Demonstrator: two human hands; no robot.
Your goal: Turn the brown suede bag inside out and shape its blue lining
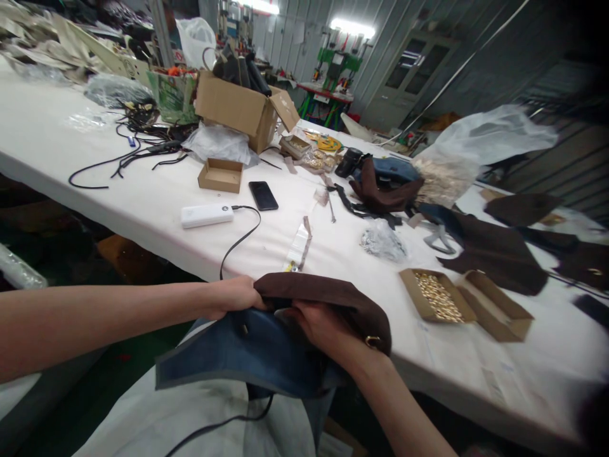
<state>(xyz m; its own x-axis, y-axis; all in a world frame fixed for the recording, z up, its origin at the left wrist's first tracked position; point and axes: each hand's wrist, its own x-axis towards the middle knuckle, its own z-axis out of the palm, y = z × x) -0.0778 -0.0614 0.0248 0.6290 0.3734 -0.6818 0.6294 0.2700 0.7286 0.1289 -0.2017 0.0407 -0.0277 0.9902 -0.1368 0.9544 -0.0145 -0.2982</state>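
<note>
Brown fabric piece (328, 297) over blue denim panel (247, 350) at table (342, 257) edge: left hand (233, 296) pinches one end, right hand (323, 330) curls closed beneath; brass fitting (372, 341) attached, rivet box (436, 296) untouched.

Phone (263, 195) lies right of power bank (207, 215) on table (57, 139).

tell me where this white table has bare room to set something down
Widest bare stretch: left of the white rectangular power bank, this side of the tangled black cords. A smaller patch lies left of the crumpled clear plastic bag. Crowded right, around the dark brown fabric pieces.
</note>
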